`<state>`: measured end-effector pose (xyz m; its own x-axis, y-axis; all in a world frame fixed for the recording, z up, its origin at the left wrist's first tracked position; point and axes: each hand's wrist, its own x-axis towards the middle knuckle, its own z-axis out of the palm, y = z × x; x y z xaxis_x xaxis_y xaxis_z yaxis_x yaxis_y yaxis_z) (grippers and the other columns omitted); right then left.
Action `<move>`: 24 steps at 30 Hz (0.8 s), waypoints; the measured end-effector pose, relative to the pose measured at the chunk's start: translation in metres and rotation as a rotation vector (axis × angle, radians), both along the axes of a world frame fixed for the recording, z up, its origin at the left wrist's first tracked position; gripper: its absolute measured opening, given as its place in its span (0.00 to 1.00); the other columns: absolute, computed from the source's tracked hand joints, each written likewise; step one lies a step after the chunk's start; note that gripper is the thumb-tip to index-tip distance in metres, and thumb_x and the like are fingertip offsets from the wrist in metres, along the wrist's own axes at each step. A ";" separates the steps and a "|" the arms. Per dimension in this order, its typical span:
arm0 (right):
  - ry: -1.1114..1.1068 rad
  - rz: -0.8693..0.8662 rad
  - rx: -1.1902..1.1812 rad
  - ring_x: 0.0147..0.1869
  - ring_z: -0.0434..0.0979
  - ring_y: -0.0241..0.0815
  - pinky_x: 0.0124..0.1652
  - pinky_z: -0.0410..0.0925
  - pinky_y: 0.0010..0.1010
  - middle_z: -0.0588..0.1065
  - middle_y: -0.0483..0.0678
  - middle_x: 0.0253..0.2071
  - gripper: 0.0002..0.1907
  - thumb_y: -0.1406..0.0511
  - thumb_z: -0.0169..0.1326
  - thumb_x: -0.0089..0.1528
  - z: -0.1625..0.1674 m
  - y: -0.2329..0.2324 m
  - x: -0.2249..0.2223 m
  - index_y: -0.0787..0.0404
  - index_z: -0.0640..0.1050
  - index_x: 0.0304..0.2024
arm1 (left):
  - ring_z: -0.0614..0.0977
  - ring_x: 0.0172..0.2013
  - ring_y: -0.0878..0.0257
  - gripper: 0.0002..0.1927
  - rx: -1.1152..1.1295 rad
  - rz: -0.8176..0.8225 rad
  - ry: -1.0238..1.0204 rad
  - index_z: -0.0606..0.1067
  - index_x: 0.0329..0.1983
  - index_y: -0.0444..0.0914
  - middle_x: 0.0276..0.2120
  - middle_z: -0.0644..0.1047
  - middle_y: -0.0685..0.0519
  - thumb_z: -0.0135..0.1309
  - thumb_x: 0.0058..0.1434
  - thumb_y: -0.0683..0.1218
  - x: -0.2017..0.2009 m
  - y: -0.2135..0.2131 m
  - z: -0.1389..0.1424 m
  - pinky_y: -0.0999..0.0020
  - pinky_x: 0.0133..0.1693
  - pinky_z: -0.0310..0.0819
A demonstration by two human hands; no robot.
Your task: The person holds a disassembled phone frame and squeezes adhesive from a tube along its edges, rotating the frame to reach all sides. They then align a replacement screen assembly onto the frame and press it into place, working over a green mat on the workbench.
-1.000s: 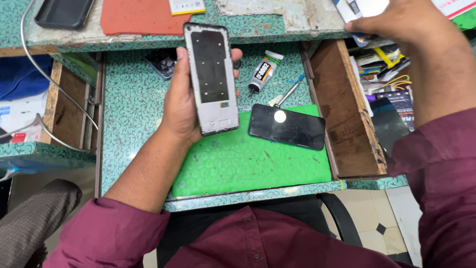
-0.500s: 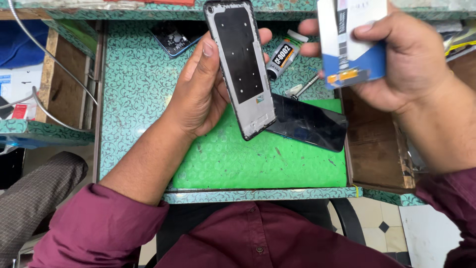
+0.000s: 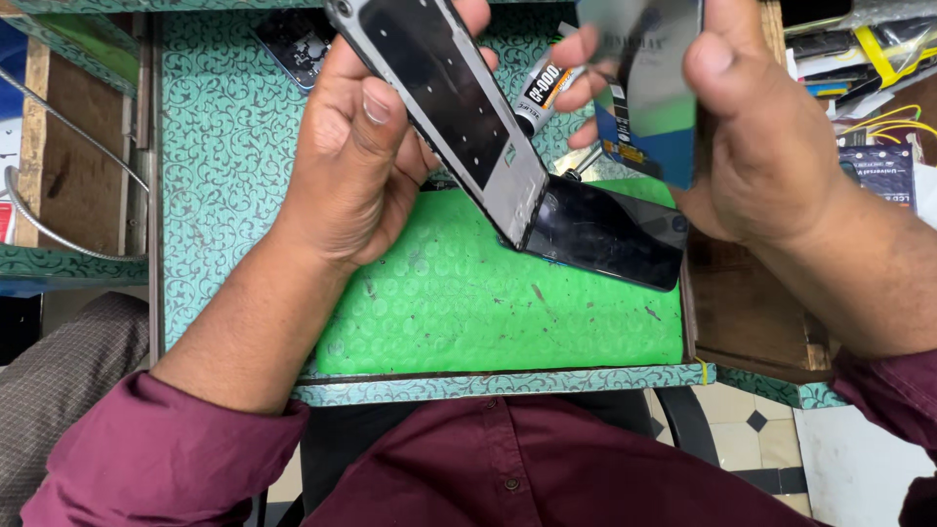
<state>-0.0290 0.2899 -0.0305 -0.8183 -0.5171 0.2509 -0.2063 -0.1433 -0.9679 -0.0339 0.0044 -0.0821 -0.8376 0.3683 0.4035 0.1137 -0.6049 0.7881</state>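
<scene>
left hand (image 3: 366,146) has the phone frame (image 3: 449,107) pinched along its long edges, thumb curled over the near side and fingers wrapped round the back. it's tilted, top corner running off the upper edge of the view, lower corner hanging just above the dark screen panel (image 3: 610,232) that lies flat on the green work mat (image 3: 468,312). right hand (image 3: 742,137) is clamped on a flat blue-and-silver packet (image 3: 649,93), thumb on the near face, fingers behind, held up beside the frame and a bit blurred.

my take on doing this bit well: keep the grip on the frame's rails only, no thumb on the inner face, since anything greasy there would probably spoil a bond later. i'd also lift that lower corner clear of the panel, looks like it could scratch or knock it. the packet is best held by its edges so whatever's inside doesn't get flexed.

counts, from what i can see: one frame, one loose dark panel on the mat, one packet in hand, one glue tube (image 3: 542,90) lying on the patterned bench top (image 3: 234,185) between the hands, one small dark part (image 3: 298,41) near the top left of the bench. one open wooden drawer (image 3: 742,312) on the right. stuff stacked far right is too cluttered to count.
</scene>
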 end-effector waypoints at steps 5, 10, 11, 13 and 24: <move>0.142 0.023 0.079 0.61 0.73 0.40 0.62 0.73 0.34 0.69 0.53 0.60 0.34 0.48 0.55 0.75 -0.001 0.005 -0.001 0.65 0.63 0.68 | 0.76 0.61 0.58 0.35 0.020 0.037 -0.011 0.60 0.69 0.37 0.61 0.71 0.45 0.61 0.74 0.61 0.000 -0.003 -0.006 0.56 0.63 0.78; 0.206 0.039 0.129 0.62 0.72 0.36 0.67 0.69 0.29 0.70 0.52 0.61 0.31 0.53 0.60 0.73 -0.001 0.004 -0.005 0.64 0.64 0.66 | 0.77 0.56 0.58 0.33 0.009 0.068 0.013 0.61 0.68 0.38 0.59 0.72 0.43 0.61 0.75 0.61 -0.001 -0.008 -0.011 0.61 0.57 0.75; 0.198 0.046 0.138 0.63 0.73 0.36 0.68 0.70 0.30 0.71 0.53 0.62 0.32 0.52 0.60 0.72 -0.001 0.004 -0.006 0.65 0.64 0.66 | 0.76 0.53 0.58 0.33 -0.007 0.095 0.007 0.61 0.68 0.38 0.58 0.72 0.43 0.61 0.75 0.61 -0.002 -0.008 -0.012 0.64 0.52 0.73; 0.195 0.037 0.183 0.64 0.74 0.37 0.69 0.70 0.30 0.71 0.53 0.63 0.34 0.52 0.61 0.70 0.002 0.003 -0.006 0.64 0.63 0.67 | 0.76 0.54 0.59 0.32 -0.012 0.107 0.013 0.61 0.68 0.39 0.58 0.72 0.44 0.60 0.75 0.61 -0.003 -0.008 -0.012 0.65 0.52 0.73; 0.233 -0.060 0.383 0.62 0.74 0.35 0.63 0.69 0.26 0.72 0.51 0.62 0.36 0.61 0.62 0.63 0.004 -0.001 -0.004 0.64 0.63 0.70 | 0.76 0.58 0.60 0.29 0.048 0.089 0.011 0.62 0.67 0.40 0.58 0.72 0.48 0.61 0.75 0.58 -0.004 -0.005 -0.016 0.63 0.60 0.76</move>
